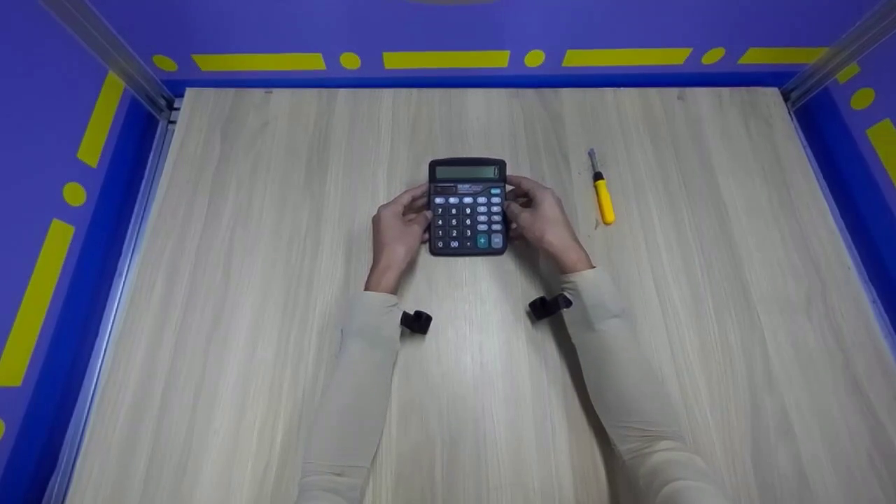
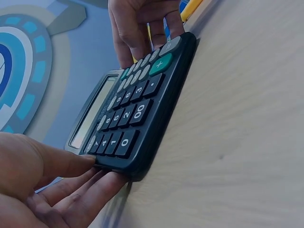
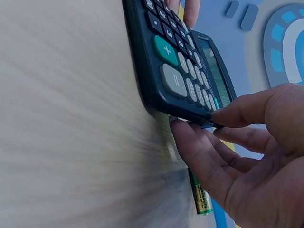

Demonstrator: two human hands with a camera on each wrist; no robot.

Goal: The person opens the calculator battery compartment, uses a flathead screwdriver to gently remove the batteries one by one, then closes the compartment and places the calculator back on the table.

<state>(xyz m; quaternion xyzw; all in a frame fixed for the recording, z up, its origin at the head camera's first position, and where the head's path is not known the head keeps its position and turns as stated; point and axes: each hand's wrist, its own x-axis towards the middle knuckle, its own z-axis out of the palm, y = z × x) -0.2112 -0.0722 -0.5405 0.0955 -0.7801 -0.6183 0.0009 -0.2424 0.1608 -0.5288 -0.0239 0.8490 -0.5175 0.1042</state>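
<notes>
A black desk calculator [image 1: 467, 218] faces up near the middle of the table, its display showing a digit that looks like 0. My left hand [image 1: 397, 231] holds its left edge; in the left wrist view the thumb [image 2: 71, 161] lies on the edge and the fingers reach underneath. On the opposite edge my right hand [image 1: 542, 217] grips it, thumb near the keys and fingers below, as the right wrist view shows. The calculator's lower edge [image 3: 142, 90] appears slightly raised off the table. Its underside is hidden.
Right of the right hand lies a screwdriver [image 1: 603, 199] with a yellow handle. A green and gold battery [image 3: 202, 199] shows behind the right fingers in the right wrist view. Blue walls with yellow marks [image 1: 446, 60] border the wood-grain table [image 1: 280, 392].
</notes>
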